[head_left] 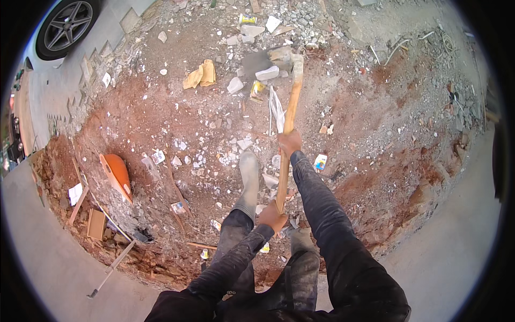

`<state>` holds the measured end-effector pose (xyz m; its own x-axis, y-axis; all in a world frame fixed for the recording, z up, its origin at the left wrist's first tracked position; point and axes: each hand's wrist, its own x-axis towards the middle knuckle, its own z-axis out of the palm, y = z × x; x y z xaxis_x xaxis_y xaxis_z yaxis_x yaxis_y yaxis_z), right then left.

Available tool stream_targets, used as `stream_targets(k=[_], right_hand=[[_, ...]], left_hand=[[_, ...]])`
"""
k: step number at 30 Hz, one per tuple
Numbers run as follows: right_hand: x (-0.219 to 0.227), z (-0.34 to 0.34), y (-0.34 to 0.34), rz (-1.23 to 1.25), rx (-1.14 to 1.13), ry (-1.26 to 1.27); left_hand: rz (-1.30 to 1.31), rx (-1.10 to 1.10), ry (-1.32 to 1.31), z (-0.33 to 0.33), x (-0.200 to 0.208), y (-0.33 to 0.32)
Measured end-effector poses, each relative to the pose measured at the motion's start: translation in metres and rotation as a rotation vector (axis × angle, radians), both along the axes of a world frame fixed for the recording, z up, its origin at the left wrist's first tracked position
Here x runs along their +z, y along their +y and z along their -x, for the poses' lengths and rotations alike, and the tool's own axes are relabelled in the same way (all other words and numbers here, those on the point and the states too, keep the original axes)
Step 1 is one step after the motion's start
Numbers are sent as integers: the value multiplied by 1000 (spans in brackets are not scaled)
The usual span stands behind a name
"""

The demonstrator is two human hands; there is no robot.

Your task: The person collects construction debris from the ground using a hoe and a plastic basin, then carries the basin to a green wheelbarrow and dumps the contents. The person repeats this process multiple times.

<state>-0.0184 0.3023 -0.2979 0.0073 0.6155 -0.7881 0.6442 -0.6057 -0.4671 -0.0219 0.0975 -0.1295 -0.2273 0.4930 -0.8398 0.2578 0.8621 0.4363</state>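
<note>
Both my hands grip the wooden handle of a hoe (292,104). My left hand (273,216) is closed round the lower end of the handle, near my body. Farther up the shaft, my right hand (289,142) is wrapped round it with the arm stretched forward. The hoe's grey metal blade (255,64) is slightly smeared and points left at the far end, over or on the rubble; contact cannot be made out. Pale stone chunks (267,73) and a yellow packet (257,91) lie by the blade. A strip of white plastic (277,110) lies beside the shaft.
Reddish soil with rubble surrounds my boots (249,177). An orange hard-shell object (116,176) lies at left, near a long thin stick (112,268). Yellow cloth or gloves (201,75) lie ahead. A parked car's wheel (67,28) stands far left, beside paving with a jagged edge.
</note>
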Motion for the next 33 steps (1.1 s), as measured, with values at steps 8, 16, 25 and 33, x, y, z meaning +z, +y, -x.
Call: stream_targets(k=[8,16,25,33], right_hand=[[129,-209,-177,-23,-12,-184],[138,-105,-71,33,-319,102],[-25,227,222,-313,-167,570],[-69,185,130,69,-108,336]], left_hand=[[314,86,-492,-155,133,-132],[133,-130,-219,-70,94,-68],[-211,-138,326,248,-96,238],[10,-86,25,207,-65,132]])
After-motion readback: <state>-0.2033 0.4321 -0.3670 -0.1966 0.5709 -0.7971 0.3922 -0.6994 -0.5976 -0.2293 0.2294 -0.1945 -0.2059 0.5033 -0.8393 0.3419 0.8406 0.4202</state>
